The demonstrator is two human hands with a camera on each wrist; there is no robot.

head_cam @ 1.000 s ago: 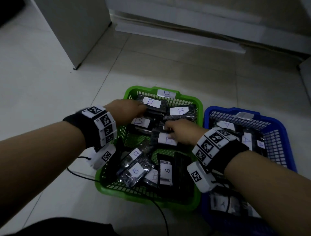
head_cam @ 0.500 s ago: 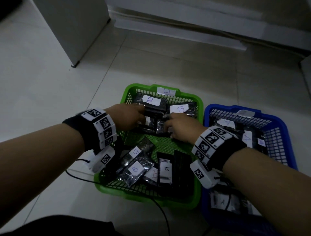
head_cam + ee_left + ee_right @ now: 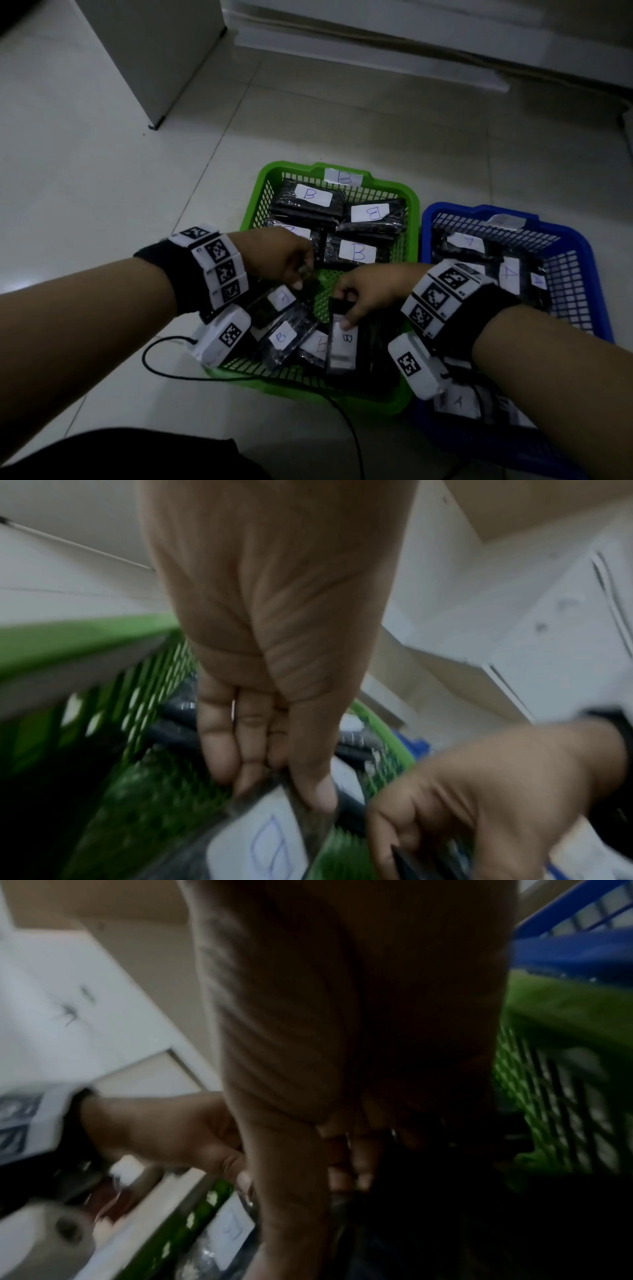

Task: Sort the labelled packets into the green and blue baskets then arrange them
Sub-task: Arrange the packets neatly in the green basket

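Presently we list: green basket (image 3: 262, 202) on the floor, touching the blue basket (image 3: 597, 274) on its right. B-labelled packets (image 3: 356, 253) lie inside the green one, A-labelled packets (image 3: 508, 274) inside the blue. Our left hand (image 3: 277, 255) pinches a B packet (image 3: 263, 840) between thumb and fingers. Our right hand (image 3: 371, 291) grips another black packet (image 3: 342, 337), fingers curled round its end.

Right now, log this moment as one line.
left hand: pinching B packet | right hand: gripping B packet | green basket: far packets arranged | near packets loose
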